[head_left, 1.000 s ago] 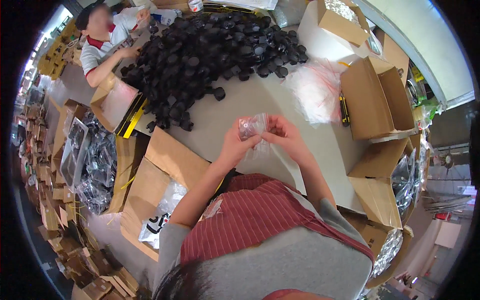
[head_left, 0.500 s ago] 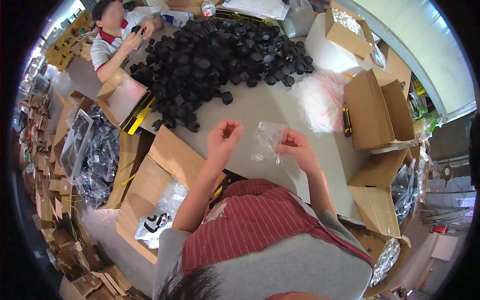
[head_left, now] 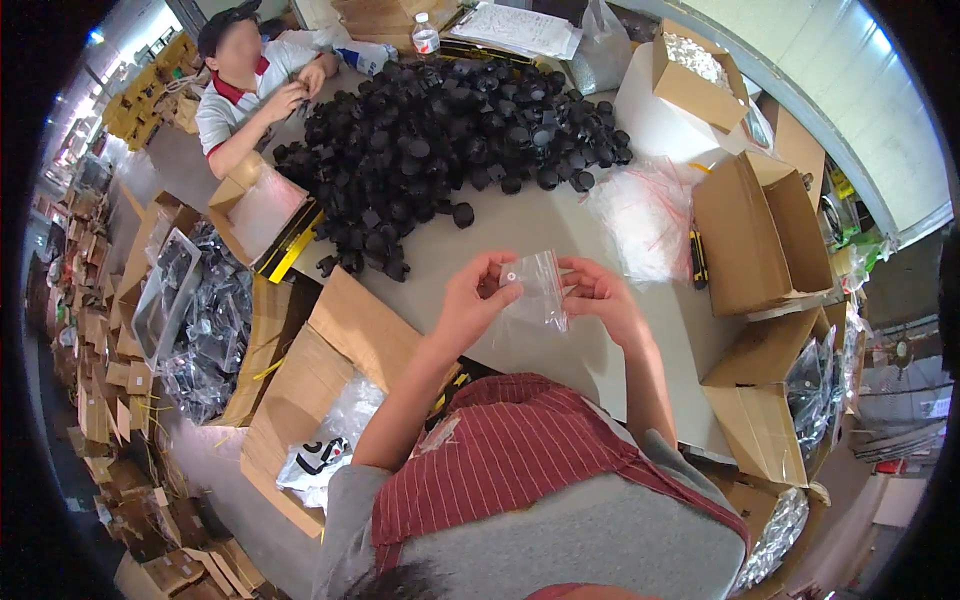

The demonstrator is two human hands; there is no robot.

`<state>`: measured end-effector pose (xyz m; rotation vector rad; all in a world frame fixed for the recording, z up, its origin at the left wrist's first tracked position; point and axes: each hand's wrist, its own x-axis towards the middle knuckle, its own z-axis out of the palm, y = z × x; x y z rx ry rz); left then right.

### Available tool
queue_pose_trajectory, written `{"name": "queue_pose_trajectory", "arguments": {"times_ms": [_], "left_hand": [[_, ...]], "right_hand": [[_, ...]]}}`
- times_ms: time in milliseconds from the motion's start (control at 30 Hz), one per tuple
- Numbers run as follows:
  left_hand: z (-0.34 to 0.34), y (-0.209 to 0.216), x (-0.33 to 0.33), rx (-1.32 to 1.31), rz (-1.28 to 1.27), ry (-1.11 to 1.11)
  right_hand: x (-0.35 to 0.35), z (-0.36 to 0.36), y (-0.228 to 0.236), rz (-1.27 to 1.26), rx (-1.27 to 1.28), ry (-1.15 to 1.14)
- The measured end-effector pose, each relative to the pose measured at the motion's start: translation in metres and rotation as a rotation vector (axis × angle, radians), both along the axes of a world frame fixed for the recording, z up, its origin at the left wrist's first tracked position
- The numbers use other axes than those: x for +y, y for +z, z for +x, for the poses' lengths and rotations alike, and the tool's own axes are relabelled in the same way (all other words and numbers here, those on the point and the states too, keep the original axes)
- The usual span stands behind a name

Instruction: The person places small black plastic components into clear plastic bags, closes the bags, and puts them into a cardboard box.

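A small clear zip bag with a reddish line along its top edge is stretched between my two hands above the grey table. My left hand pinches the bag's left side, thumb in front. On the opposite side, by the zip edge, my right hand grips it with bent fingers. Inside the bag, near the left thumb, a tiny pale ring-like piece shows; its kind is too small to tell. Beyond my hands lies a big heap of black plastic parts.
Empty zip bags lie in a pile right of my hands, beside a yellow-black cutter knife and an open carton. A carton stands at lower left, another with bagged parts beyond it. A co-worker sits far left, hands together.
My left hand has moved right and now pinches the bag, which earlier only my right hand held. The head view has shifted slightly. The co-worker's hands have moved a little.
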<state>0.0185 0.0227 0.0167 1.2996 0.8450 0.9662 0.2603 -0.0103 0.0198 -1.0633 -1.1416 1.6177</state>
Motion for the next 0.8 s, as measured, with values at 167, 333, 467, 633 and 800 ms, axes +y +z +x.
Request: {"name": "queue_pose_trajectory", "arguments": {"times_ms": [167, 333, 467, 633, 800], "left_hand": [[0.001, -0.004, 0.004, 0.049, 0.011, 0.09], [-0.003, -0.012, 0.007, 0.118, 0.052, 0.057], [-0.005, -0.006, 0.005, 0.539, 0.25, 0.204], [-0.002, -0.02, -0.006, 0.967, 0.893, 0.566], [0.003, -0.013, -0.031, 0.908, 0.585, 0.244]], "right_hand": [[0.002, -0.003, 0.006, -0.022, -0.027, 0.048], [0.008, -0.004, 0.0, -0.021, -0.041, 0.133], [0.009, -0.01, -0.011, -0.067, -0.097, 0.254], [-0.005, -0.036, -0.02, -0.151, -0.035, 0.163], [-0.01, -0.052, -0.03, -0.127, -0.121, 0.191]]}}
